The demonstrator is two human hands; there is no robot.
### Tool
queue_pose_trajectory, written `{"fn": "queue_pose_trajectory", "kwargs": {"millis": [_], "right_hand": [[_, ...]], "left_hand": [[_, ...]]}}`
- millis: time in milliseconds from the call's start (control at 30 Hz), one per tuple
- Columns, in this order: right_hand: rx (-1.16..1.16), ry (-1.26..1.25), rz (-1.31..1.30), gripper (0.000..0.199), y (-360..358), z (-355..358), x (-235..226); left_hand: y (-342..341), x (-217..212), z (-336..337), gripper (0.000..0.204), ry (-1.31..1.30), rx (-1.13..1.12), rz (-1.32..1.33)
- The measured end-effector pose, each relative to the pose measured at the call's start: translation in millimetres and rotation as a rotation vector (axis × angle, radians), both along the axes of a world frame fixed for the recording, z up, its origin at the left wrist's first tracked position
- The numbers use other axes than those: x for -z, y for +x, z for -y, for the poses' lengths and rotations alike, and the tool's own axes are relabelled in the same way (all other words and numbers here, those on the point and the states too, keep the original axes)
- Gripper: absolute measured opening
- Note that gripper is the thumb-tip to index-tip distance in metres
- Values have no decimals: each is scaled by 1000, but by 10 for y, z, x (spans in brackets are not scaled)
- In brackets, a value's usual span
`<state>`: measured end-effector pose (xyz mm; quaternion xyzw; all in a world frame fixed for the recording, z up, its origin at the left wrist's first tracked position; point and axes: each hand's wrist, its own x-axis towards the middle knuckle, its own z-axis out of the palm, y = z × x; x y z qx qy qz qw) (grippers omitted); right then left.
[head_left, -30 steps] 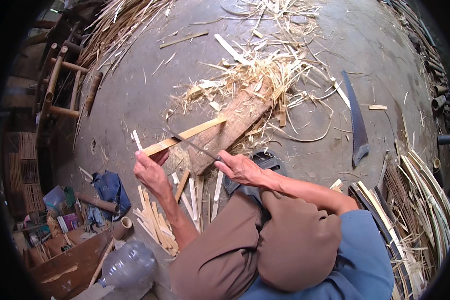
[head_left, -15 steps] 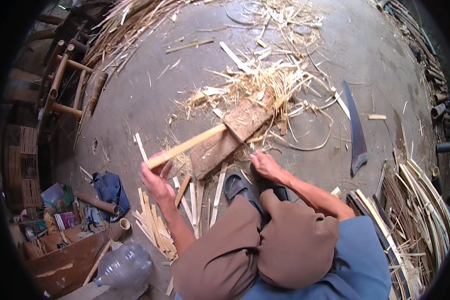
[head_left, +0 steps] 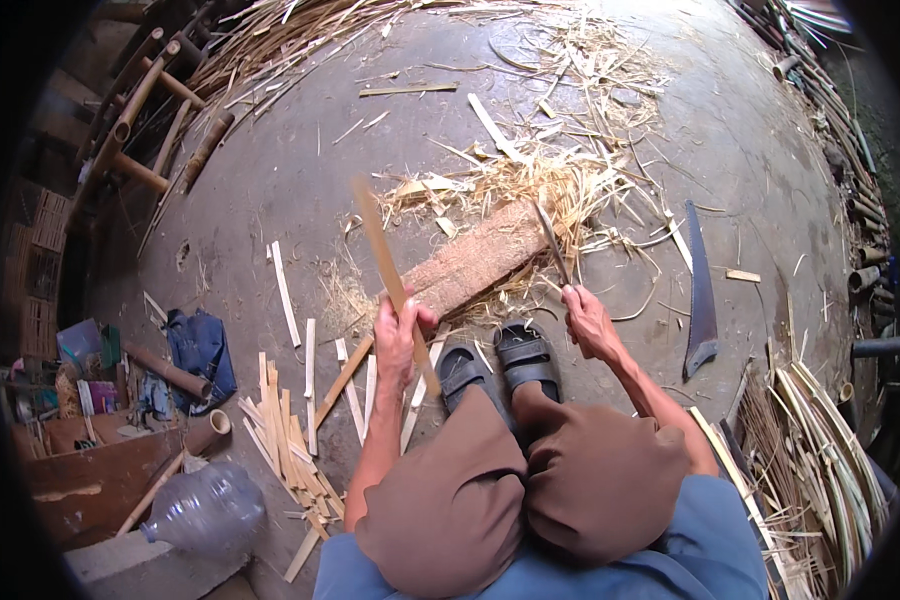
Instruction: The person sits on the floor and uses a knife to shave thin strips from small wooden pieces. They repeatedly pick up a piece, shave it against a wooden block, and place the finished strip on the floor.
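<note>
My left hand [head_left: 398, 335] grips a long flat bamboo strip [head_left: 382, 260] that points up and away from me, its lower end near my knee. My right hand [head_left: 588, 320] holds a thin-bladed knife [head_left: 552, 243], blade raised and clear of the strip. Between the two hands lies a rough wooden block [head_left: 475, 262] on the floor, ringed by pale shavings [head_left: 530, 180]. My sandalled feet [head_left: 495, 365] rest just behind the block.
A pile of cut bamboo slats [head_left: 290, 440] lies at my lower left, beside a clear plastic bottle [head_left: 205, 510]. A hand saw [head_left: 702, 295] lies on the floor to the right. Bundled bamboo strips [head_left: 820, 470] line the right edge; bamboo poles [head_left: 150, 130] at upper left.
The strip has swung from lying across the block to standing nearly upright in my left hand. My right hand has lifted off it to the right, knife now raised.
</note>
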<state>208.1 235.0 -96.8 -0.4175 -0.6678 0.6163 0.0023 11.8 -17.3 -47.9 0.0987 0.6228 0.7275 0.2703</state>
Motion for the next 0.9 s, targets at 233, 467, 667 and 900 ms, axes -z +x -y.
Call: {"fn": "queue_pose_trajectory", "kwargs": {"millis": [233,467,667,900], "right_hand": [[-97,-52,-118,35,56,286,-912],[-153,-58,-257,50,-84,430,-1744],[-282,8,-358,48,-289,609,-2391],[-410,-8,-352,49,-327,613,-2599]], "left_hand": [[-540,69,-450,33,36,-196,-300],[-525,-481,-700,31,199,-313,-600],[-277,-536,-892,56,525,-189,-213],[45,-507,-974,37,536,-16,-204]]}}
